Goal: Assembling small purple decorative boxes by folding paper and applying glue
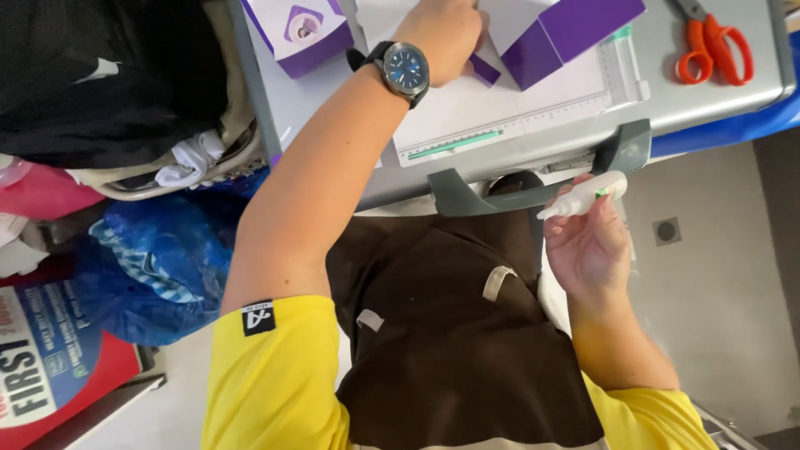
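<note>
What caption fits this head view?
Left hand presses purple card; right hand holds a glue bottle.

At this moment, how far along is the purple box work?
One purple-and-white box sits assembled on the grey table. In hand: the left hand presses a folded purple card piece on the cutting mat, while the right hand holds a small glue bottle. That piece remains open, unglued.
</note>
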